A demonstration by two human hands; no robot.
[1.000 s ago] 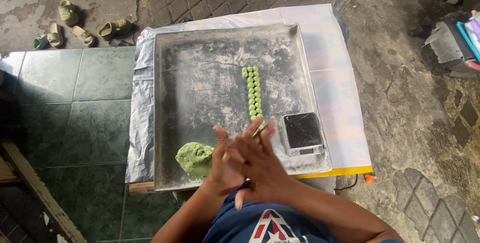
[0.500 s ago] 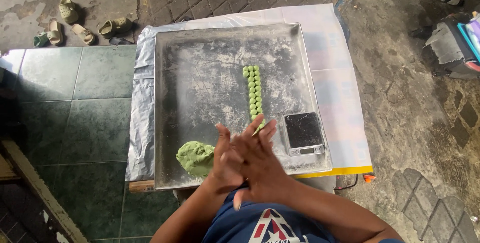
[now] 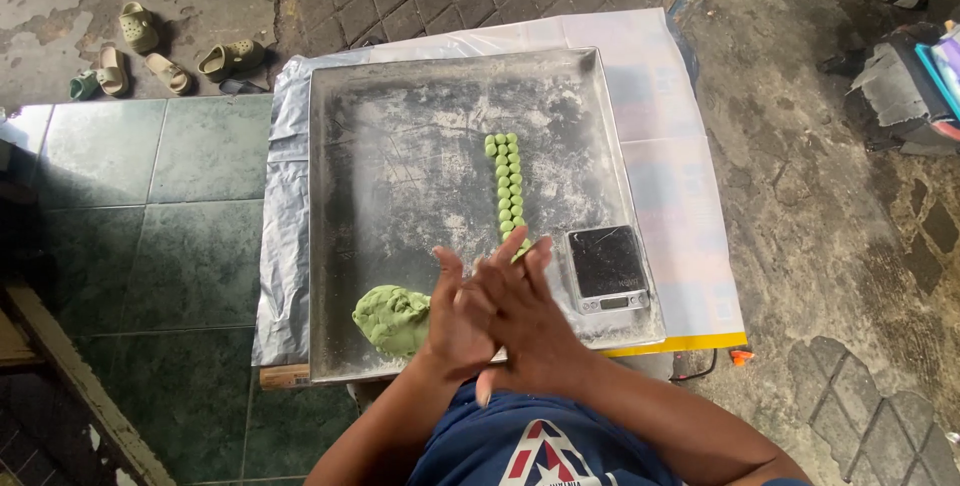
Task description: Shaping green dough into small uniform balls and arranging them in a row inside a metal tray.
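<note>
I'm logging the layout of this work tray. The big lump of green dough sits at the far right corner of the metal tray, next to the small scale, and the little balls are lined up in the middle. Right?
Not quite. The head view shows the lump of green dough at the near left of the metal tray, beside the left hand. The small scale is at the near right. The little balls do line the middle.

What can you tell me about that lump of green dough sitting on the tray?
The lump of green dough is a pale green, soft-looking mass with a rough, creased surface and an uneven, rounded shape. It lies flat on the big metal tray, in the near left corner, close to the tray's front rim. The left hand is right beside it on its right side; whether they touch I cannot tell. It sits well apart from the two rows of small green balls farther up the tray.
</note>
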